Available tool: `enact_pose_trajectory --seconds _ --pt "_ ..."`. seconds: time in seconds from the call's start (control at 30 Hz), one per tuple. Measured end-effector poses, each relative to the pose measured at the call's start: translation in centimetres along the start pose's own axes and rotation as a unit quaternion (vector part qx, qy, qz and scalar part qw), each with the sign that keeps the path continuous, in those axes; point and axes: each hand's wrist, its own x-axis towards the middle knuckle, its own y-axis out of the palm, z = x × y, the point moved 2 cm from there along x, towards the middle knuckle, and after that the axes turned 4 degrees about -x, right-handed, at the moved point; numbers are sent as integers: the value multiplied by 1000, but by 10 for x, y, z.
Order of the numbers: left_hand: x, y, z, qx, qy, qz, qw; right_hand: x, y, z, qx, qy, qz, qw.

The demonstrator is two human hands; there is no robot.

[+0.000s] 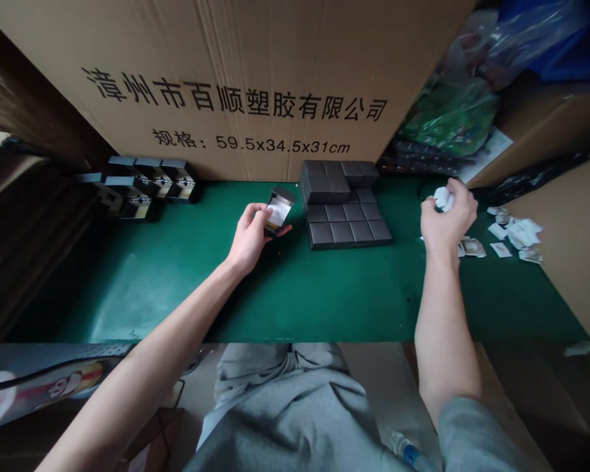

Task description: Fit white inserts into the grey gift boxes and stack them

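Left hand (248,239) gripping a small dark box (278,211) between thumb and fingers, box open, white inside showing, held up just left of a stack of dark grey boxes (344,210). Right hand (447,213) curled tight around crumpled white paper (442,198), which pokes out at the top of the fist, over the right side of the tabletop (201,288). Hands well apart, stack between them. Torn white paper scraps (516,233) lie just right of the right hand, some right by its heel. Row of open dark boxes (147,187) stands at the far left of the green tabletop, well left of the left hand. Big printed cardboard carton (226,85) stands along the back edge, behind the stack. Green plastic bag (450,115) sits back right, beyond the right hand.
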Motion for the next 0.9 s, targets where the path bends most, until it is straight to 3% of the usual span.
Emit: enact_pose_trajectory --seconds 0.03,0.13,0.27,0.37,0.57,0.7,0.9 --pt "0 1 -1 -30 -10 3 999 -4 -4 15 27 -28 -20 999" --pt "1 3 -3 -57 -31 20 998 -26 -12 71 133 -183 1 974" --pt "0 3 -3 -49 -46 38 997 -72 -21 145 288 -350 67 889" --pt "-1 2 -1 -60 -80 46 994 -100 -26 181 366 -395 122 834" --pt "-7 7 0 -107 -149 95 978 -123 -22 200 413 -391 179 803" --pt "-12 9 0 -98 -185 135 969 -132 -15 199 394 -393 189 809" --pt "-11 9 -5 -132 -165 102 972 -140 -9 197 387 -380 171 822"
